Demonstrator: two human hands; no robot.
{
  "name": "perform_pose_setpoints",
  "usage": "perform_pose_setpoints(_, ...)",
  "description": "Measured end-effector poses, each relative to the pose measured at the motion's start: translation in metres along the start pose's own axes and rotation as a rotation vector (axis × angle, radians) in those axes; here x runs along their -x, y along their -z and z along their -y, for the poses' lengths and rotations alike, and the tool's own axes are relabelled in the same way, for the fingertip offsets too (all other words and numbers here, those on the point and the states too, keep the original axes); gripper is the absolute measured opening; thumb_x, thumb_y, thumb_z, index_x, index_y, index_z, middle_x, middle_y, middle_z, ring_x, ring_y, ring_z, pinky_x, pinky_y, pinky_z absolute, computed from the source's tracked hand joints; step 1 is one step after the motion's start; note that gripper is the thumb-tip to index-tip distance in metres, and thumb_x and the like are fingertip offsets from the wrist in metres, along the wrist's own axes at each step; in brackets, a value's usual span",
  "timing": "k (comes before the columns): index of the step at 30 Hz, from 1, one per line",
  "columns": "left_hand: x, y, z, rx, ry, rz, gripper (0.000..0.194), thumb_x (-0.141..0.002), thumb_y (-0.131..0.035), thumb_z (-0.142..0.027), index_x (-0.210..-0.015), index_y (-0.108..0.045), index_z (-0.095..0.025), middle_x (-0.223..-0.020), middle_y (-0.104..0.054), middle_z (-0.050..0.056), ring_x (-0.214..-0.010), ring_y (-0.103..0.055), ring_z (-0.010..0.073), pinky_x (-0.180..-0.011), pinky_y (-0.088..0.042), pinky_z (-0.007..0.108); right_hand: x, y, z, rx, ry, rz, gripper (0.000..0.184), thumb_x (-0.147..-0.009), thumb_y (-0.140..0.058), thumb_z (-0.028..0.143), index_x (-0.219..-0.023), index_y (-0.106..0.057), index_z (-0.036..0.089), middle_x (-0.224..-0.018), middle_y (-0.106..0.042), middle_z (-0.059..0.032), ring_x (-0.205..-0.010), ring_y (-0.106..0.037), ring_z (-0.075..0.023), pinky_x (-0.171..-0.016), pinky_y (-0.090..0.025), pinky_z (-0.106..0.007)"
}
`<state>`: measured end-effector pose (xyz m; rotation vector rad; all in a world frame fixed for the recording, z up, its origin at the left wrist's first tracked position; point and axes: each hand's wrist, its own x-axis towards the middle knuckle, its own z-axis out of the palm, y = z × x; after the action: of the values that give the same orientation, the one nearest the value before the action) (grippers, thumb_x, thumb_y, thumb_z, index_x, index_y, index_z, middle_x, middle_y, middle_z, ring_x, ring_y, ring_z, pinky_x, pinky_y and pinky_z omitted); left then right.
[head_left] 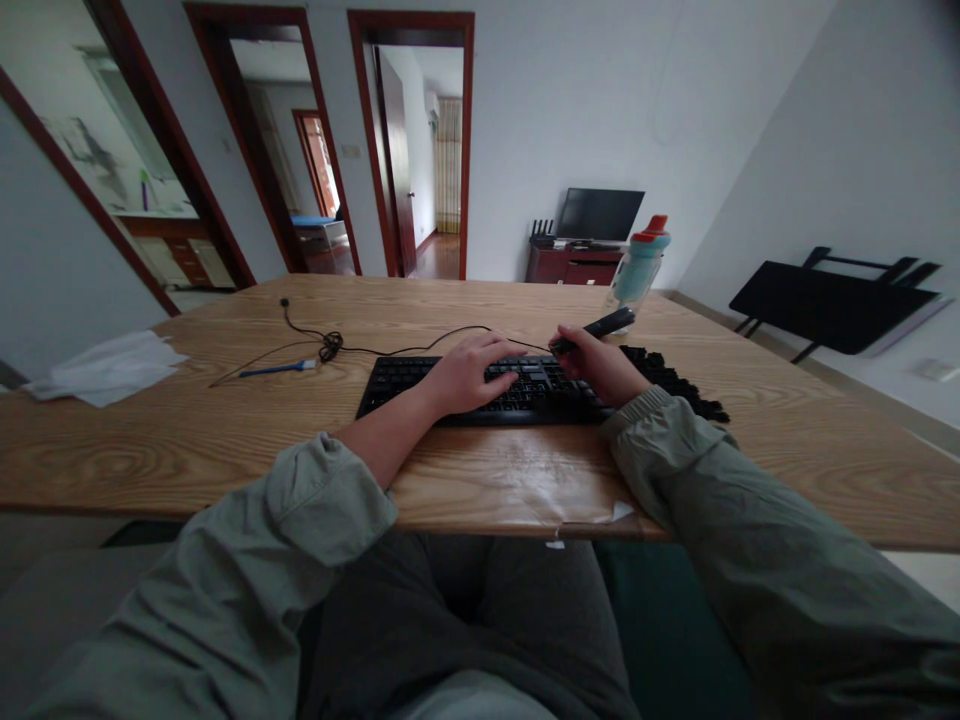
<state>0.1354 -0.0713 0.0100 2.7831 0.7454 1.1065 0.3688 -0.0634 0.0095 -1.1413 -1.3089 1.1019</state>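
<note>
A black keyboard (pixel 397 385) lies on the wooden table (pixel 225 430) in front of me. My left hand (pixel 469 370) rests flat on its keys near the middle. Over the keyboard's right part, my right hand (pixel 600 365) grips a slim black tool (pixel 611 322) whose tip points down at the keys. A pile of loose black keycaps (pixel 675 385) lies just right of the keyboard, partly hidden by my right sleeve.
The keyboard's black cable (pixel 330 345) coils toward the back left, beside a blue pen-like item (pixel 274 370). White paper (pixel 112 365) lies at the left edge. A teal bottle with a red lid (pixel 637 265) stands behind my right hand. A black folded table (pixel 832 300) leans at the right wall.
</note>
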Motion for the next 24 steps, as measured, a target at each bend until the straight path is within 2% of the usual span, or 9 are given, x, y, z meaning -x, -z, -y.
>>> perform_pose_setpoints(3,0.000,0.003,0.001,-0.011,0.023,-0.010,0.031,-0.088,-0.057,-0.025,-0.117,-0.065,-0.021,-0.110,-0.065,0.009,-0.106,-0.059,0.0223,-0.098,-0.046,0.040,-0.009,0.013,-0.007,0.078,-0.003,-0.105,0.040,-0.075,-0.069,0.056,-0.071,-0.061,0.017,-0.055,-0.052,-0.0011,-0.043,-0.040,-0.0089,-0.038,-0.029,-0.024)
perform_pose_setpoints(6,0.000,0.005,0.004,-0.014,0.042,-0.006,0.027,-0.087,-0.057,-0.025,-0.112,-0.067,-0.019,-0.107,-0.065,0.009,-0.104,-0.060,0.0220,-0.096,-0.047,0.040,-0.014,0.022,-0.014,0.139,0.020,-0.138,0.040,-0.073,-0.072,0.055,-0.071,-0.060,0.017,-0.057,-0.055,-0.0020,-0.043,-0.041,-0.0086,-0.037,-0.030,-0.024)
perform_pose_setpoints(14,0.001,0.006,0.005,-0.049,0.042,0.001,0.023,-0.087,-0.057,-0.025,-0.106,-0.068,-0.021,-0.106,-0.066,0.007,-0.104,-0.061,0.0209,-0.095,-0.048,0.038,-0.004,0.018,-0.005,0.203,0.126,0.016,0.027,-0.071,-0.075,0.040,-0.079,-0.064,0.017,-0.066,-0.060,-0.0018,-0.046,-0.044,-0.0080,-0.039,-0.031,-0.023)
perform_pose_setpoints(18,0.000,0.026,0.018,-0.115,0.054,0.010,0.023,-0.085,-0.057,-0.025,-0.104,-0.070,-0.020,-0.105,-0.068,0.007,-0.102,-0.061,0.0214,-0.095,-0.047,0.038,-0.001,0.013,-0.005,0.236,0.175,0.042,0.020,-0.071,-0.071,0.033,-0.079,-0.061,0.018,-0.057,-0.054,0.0021,-0.046,-0.042,-0.0088,-0.040,-0.030,-0.023)
perform_pose_setpoints(19,0.001,0.034,0.025,-0.132,0.099,-0.009,0.024,-0.085,-0.057,-0.025,-0.105,-0.070,-0.019,-0.104,-0.069,0.007,-0.101,-0.062,0.0211,-0.095,-0.047,0.037,-0.001,0.012,-0.006,0.242,0.186,0.039,0.019,-0.070,-0.071,0.031,-0.079,-0.059,0.019,-0.053,-0.050,0.0037,-0.045,-0.041,-0.0089,-0.040,-0.030,-0.023)
perform_pose_setpoints(21,0.009,0.053,0.046,-0.152,0.276,-0.056,0.027,-0.086,-0.056,-0.030,-0.105,-0.070,-0.017,-0.103,-0.071,0.007,-0.092,-0.063,0.0198,-0.089,-0.048,0.035,-0.001,0.010,-0.008,0.259,0.213,0.031,0.018,-0.069,-0.069,0.027,-0.077,-0.055,0.019,-0.049,-0.045,0.0063,-0.045,-0.039,-0.0086,-0.041,-0.028,-0.022)
perform_pose_setpoints(24,0.032,0.075,0.088,-0.141,0.523,-0.047,0.034,-0.083,-0.057,-0.036,-0.106,-0.071,-0.015,-0.096,-0.072,0.007,-0.081,-0.062,0.0181,-0.078,-0.049,0.030,0.001,0.001,-0.007,0.262,0.237,0.023,0.018,-0.069,-0.068,0.025,-0.077,-0.052,0.020,-0.051,-0.044,0.0074,-0.045,-0.038,-0.0076,-0.042,-0.028,-0.021)
